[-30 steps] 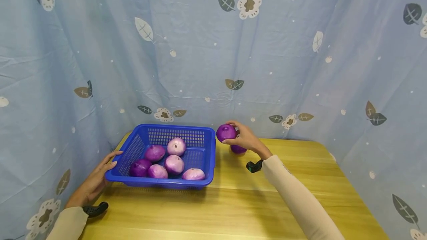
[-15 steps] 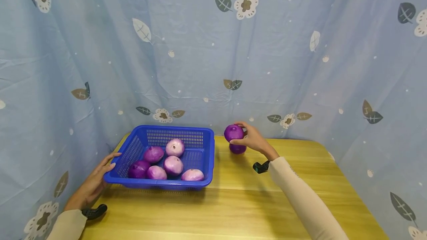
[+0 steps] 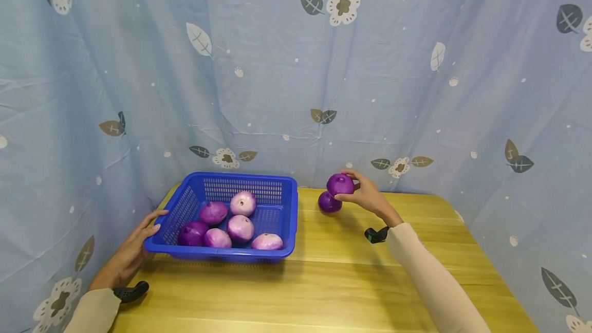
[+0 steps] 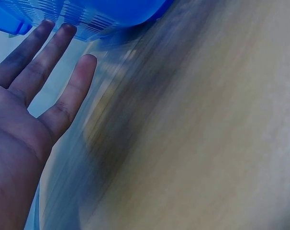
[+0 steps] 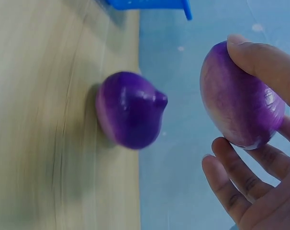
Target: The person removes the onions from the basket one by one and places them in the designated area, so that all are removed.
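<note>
A purple onion (image 3: 340,185) is held off the table in my right hand (image 3: 367,195), pinched between thumb and fingers. Another purple onion (image 3: 329,203) sits on the table just behind and below it; the right wrist view shows a gap between the two onions. My left hand (image 3: 131,251) lies at the left rim of a blue perforated basket (image 3: 233,252). In the left wrist view its fingers (image 4: 71,91) are fairly straight, with tips at the basket's side; the thumb is hidden there. Several purple and pale pink onions (image 3: 240,228) lie inside the basket.
The yellow wood-grain table (image 3: 324,292) bears the basket on its left half. A blue curtain (image 3: 277,66) with flowers and leaves hangs behind the table and on both sides. Black wrist devices (image 3: 131,292) sit at both wrists.
My right hand has moved to the right with its onion, from near the basket past the onion on the table, which now shows more. My left hand has stayed at the rim.
</note>
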Motion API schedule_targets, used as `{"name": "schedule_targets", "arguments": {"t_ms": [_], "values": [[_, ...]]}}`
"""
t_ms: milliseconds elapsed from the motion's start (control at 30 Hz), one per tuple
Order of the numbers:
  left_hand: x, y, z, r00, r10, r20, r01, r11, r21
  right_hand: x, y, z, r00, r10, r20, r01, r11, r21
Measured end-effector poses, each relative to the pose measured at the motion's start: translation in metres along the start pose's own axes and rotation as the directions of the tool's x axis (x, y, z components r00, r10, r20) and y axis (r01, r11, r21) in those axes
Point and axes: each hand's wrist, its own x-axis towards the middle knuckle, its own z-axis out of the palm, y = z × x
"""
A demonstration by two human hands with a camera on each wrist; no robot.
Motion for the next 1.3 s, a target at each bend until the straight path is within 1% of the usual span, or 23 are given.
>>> {"name": "schedule_targets", "arguments": {"t_ms": [267,367,600,833,1033,1167,1300], "values": [[0.000,0.001,0.002,1.000,-0.017,-0.026,0.017,1.000,0.019,-0.008,0.022,-0.011,0.999,0.042,-0.012,-0.042,0.999,-0.010],[0.000,0.001,0.002,1.000,-0.014,-0.026,0.015,1.000,0.021,-0.011,0.032,-0.014,0.998,0.065,-0.011,-0.065,0.998,-0.025],[-0.001,0.001,0.002,1.000,-0.009,-0.020,0.010,0.999,0.036,-0.017,0.054,-0.017,0.992,0.123,-0.017,-0.123,0.992,-0.008],[0.000,0.001,0.000,1.000,-0.010,-0.019,0.011,0.999,0.050,-0.022,0.071,-0.019,0.989,0.146,-0.034,-0.147,0.989,-0.026],[0.002,0.001,-0.001,1.000,0.001,-0.004,-0.001,0.998,0.061,-0.023,0.082,-0.016,0.981,0.189,-0.037,-0.190,0.982,-0.024],[0.003,0.001,-0.001,1.000,0.003,-0.006,-0.003,0.998,0.064,-0.023,0.087,-0.014,0.974,0.224,-0.038,-0.225,0.974,-0.032],[0.003,0.000,-0.001,1.000,0.007,-0.006,-0.006,0.998,0.055,-0.024,0.090,-0.011,0.970,0.242,-0.033,-0.243,0.969,-0.040]]}}
